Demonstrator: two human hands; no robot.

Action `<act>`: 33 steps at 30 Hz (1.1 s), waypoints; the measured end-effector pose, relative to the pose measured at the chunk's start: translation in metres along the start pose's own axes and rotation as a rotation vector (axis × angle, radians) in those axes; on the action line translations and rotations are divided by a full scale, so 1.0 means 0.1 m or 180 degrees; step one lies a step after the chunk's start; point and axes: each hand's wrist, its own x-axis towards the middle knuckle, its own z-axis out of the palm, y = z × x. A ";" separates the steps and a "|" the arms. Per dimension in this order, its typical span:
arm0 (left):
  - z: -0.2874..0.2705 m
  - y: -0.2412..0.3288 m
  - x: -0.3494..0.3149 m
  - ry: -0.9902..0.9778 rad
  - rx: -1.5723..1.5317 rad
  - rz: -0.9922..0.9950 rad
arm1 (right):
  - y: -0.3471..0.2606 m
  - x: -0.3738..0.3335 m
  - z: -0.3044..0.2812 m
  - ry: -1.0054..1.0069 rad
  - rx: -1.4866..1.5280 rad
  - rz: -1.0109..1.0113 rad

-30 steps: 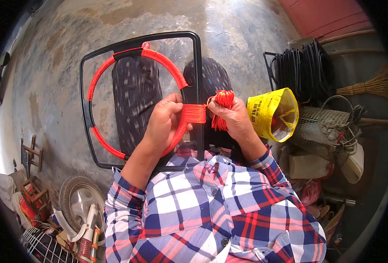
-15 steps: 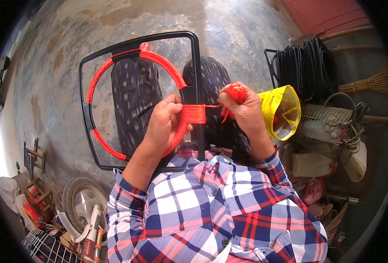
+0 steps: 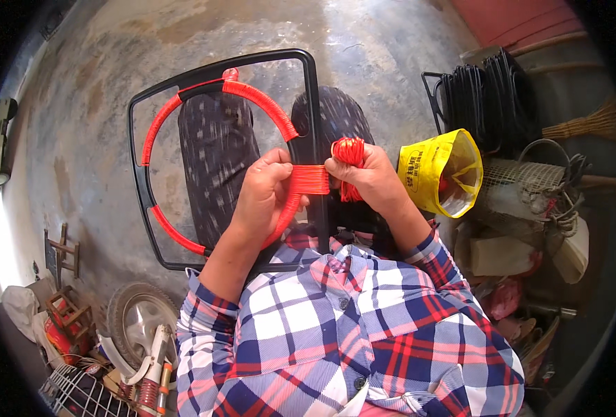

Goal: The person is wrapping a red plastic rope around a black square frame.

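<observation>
A black frame (image 3: 138,132) with rounded corners and an inner ring rests across my lap. Much of that ring is wound in red cord (image 3: 256,102). On the right side, a flat band of cord strands (image 3: 309,180) spans from the ring to the frame's outer bar. My left hand (image 3: 261,191) grips the ring at the band's left end, its thumb on the strands. In my right hand (image 3: 376,182) is a looped bundle of red cord (image 3: 348,151), held beside the outer bar, with thumb and finger pinched close to the band's right end.
To the right stands an open yellow bag (image 3: 430,170), with a stack of black frames (image 3: 489,97) beyond it. A straw broom (image 3: 589,128) and a rolled wire mesh (image 3: 513,182) lie farther right. At lower left are a wheel (image 3: 138,316), a small wooden stool (image 3: 68,316) and a wire basket (image 3: 85,393).
My right hand has moved left with the cord bundle, up to the outer bar. The cord stretched between hand and band has shortened. My left hand keeps its grip on the ring.
</observation>
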 end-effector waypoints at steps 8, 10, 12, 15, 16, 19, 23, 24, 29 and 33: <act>-0.01 0.03 -0.02 -0.0045 0.0073 -0.0109 | -0.02 -0.12 -0.08 -0.0246 0.0236 0.0327; -0.04 0.05 -0.04 -0.0177 0.0002 -0.0235 | -0.01 -0.19 -0.09 -0.0246 0.0247 0.0404; 0.00 0.05 -0.05 -0.0072 -0.0166 -0.0258 | -0.01 -0.19 -0.08 -0.0147 0.0206 0.0322; 0.01 0.00 -0.06 0.0043 -0.0221 -0.0168 | -0.01 -0.13 -0.07 -0.0008 0.0000 0.0119; 0.01 -0.01 -0.04 0.0063 -0.0198 -0.0125 | 0.00 -0.11 -0.09 -0.0060 -0.0092 0.0125; -0.02 -0.02 -0.08 0.0036 0.0181 -0.0149 | -0.01 -0.16 -0.13 -0.0242 -0.0317 0.0290; 0.00 -0.06 -0.06 -0.0034 0.0167 -0.0162 | -0.07 -0.17 -0.26 -0.0345 -0.0345 0.0353; 0.01 -0.05 -0.05 -0.0053 0.0126 -0.0147 | -0.08 -0.15 -0.30 -0.0345 -0.0341 0.0338; 0.00 -0.02 -0.02 0.0086 -0.0010 -0.0144 | -0.20 0.05 -0.52 0.0660 -0.1266 -0.0474; -0.07 -0.07 -0.01 -0.0101 0.0043 0.0014 | -0.40 0.17 -0.43 0.0773 -0.1005 -0.1101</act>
